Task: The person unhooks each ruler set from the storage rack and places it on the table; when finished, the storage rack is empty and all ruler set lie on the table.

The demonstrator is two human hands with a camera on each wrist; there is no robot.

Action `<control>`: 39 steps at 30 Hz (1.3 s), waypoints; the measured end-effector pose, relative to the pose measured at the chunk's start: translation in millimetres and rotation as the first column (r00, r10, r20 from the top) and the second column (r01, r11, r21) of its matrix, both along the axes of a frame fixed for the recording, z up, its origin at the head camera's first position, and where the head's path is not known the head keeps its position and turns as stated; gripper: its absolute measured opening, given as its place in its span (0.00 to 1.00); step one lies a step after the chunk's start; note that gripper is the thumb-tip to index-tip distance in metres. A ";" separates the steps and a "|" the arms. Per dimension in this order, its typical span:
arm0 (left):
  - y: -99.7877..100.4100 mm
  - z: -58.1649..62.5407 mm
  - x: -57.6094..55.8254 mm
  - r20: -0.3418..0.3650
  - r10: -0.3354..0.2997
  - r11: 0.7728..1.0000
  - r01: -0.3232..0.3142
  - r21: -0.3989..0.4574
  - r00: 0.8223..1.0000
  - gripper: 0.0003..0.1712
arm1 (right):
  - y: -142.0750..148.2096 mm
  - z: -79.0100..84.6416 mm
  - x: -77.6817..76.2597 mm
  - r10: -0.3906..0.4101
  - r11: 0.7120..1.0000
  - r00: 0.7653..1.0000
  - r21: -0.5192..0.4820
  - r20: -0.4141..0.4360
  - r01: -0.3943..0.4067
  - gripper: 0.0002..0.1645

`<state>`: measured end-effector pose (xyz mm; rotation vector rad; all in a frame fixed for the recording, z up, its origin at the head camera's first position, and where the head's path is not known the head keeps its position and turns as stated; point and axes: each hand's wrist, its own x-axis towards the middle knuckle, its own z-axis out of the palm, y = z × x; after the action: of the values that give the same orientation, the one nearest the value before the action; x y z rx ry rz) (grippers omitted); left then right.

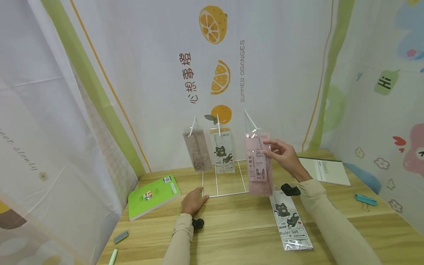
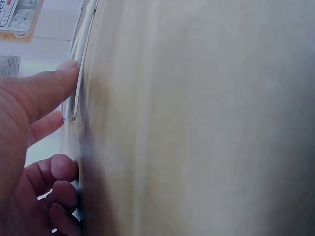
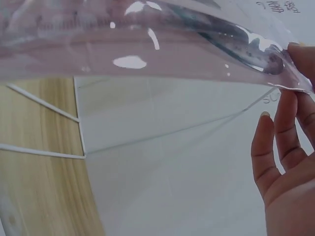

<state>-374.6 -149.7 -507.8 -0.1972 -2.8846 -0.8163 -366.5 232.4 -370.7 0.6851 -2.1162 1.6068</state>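
Observation:
A white wire display rack (image 1: 228, 195) stands on the table with three upward hooks. My left hand (image 1: 193, 201) holds its left front corner, the thumb (image 2: 64, 73) against the wire and the other fingers curled. My right hand (image 1: 283, 156) pinches the right edge of a pink ruler-set packet (image 1: 256, 186) near its top. That packet hangs upright at the right hook (image 1: 250, 119), its clear top overlapping the hook end. A brownish-pink ruler packet (image 1: 198, 152) hangs on the left hook, and a white cat-print ruler packet (image 1: 223, 147) on the middle one.
Another cat-print ruler packet (image 1: 291, 221) lies in front of the right forearm. A green book (image 1: 154, 198) is at left, with an eraser (image 1: 120, 237) and a pale green stick (image 1: 113, 256) nearer. At right are a notebook (image 1: 326, 171) and a blue binder clip (image 1: 366, 200).

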 end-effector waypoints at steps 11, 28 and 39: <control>1.2 -0.6 0.6 0.019 0.020 1.000 -0.020 0.007 1.000 0.29 | 5.0 5.9 7.8 -0.016 1.000 0.998 -0.024 0.056 0.017 0.25; -0.8 -0.1 1.5 0.006 0.017 1.000 -0.017 -0.002 1.000 0.29 | 7.6 -17.6 41.2 0.079 0.996 0.910 -0.072 0.408 -0.055 0.30; 1.6 1.7 2.9 -0.009 0.013 1.000 -0.013 -0.005 1.000 0.29 | -2.6 -82.3 46.9 0.084 0.996 0.780 -0.022 0.620 -0.090 0.27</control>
<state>-371.7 -148.1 -506.1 -0.1815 -2.8767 -0.8043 -319.6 229.8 -453.1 0.2616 -2.5652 2.0927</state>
